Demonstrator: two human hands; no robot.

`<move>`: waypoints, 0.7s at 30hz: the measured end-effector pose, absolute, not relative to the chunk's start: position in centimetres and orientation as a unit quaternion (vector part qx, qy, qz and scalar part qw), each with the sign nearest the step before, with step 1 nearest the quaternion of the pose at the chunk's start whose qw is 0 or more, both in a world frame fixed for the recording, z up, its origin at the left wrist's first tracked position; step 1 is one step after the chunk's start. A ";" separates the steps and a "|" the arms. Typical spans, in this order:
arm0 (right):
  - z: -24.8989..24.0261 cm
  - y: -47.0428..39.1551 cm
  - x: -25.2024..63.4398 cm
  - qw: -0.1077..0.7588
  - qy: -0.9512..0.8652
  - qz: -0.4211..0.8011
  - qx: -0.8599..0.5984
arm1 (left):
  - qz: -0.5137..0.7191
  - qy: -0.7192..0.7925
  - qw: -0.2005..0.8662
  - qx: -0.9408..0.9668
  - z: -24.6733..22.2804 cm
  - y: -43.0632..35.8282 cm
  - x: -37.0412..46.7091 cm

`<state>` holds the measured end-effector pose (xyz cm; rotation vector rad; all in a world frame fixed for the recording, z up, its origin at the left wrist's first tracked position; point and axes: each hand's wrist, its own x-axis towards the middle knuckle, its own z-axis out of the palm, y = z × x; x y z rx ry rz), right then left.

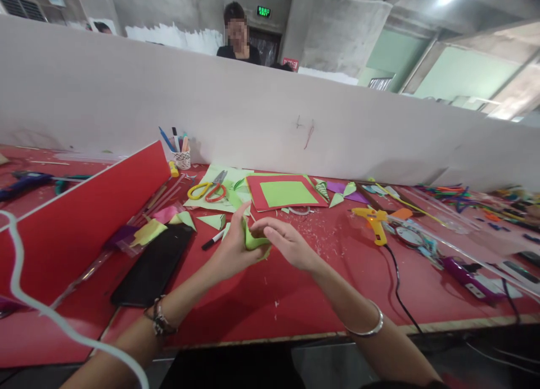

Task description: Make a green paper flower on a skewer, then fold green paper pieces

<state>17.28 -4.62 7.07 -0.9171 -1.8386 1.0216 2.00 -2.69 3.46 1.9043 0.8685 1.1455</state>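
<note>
My left hand point(236, 247) is closed around a piece of green paper point(254, 241), which is bent into a curved, cup-like shape. Its thumb points up along the paper's left side. My right hand point(291, 244) reaches over from the right, its fingers loosely curved at the paper's upper edge; whether the fingertips touch it is hard to see. Just beyond the hands lie a black-and-white marker point(214, 240), a cut green paper piece point(212, 221) and scissors point(210, 189) with yellow and red handles. Behind them is a green sheet point(289, 193) on a red one.
A yellow glue gun point(374, 223) with a black cord lies right. A black phone-like slab point(154, 265) and a leaning red board point(88, 220) are left. A pen cup point(182, 158) stands by the white partition point(253, 107). A person point(239, 51) is behind it.
</note>
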 end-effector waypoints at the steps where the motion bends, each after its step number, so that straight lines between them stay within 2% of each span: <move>1: 6.8 -4.5 17.5 0.414 -0.723 0.417 -0.362 | 0.459 0.344 0.384 0.724 3.6 -2.6 2.0; 8: 6.4 -4.5 18.1 0.385 -0.677 0.495 -0.385 | 0.469 0.322 0.515 0.641 5.4 -2.2 1.3; 14: 6.7 -4.3 17.2 0.440 -0.654 0.487 -0.375 | 0.408 0.352 0.438 0.719 5.2 -2.7 1.3; 18: 7.1 -4.4 16.7 0.473 -0.641 0.466 -0.384 | 0.422 0.317 0.420 0.738 6.1 -3.8 1.9; 21: 7.6 -4.7 16.6 0.482 -0.635 0.469 -0.380 | 0.428 0.285 0.450 0.730 6.8 -4.4 2.1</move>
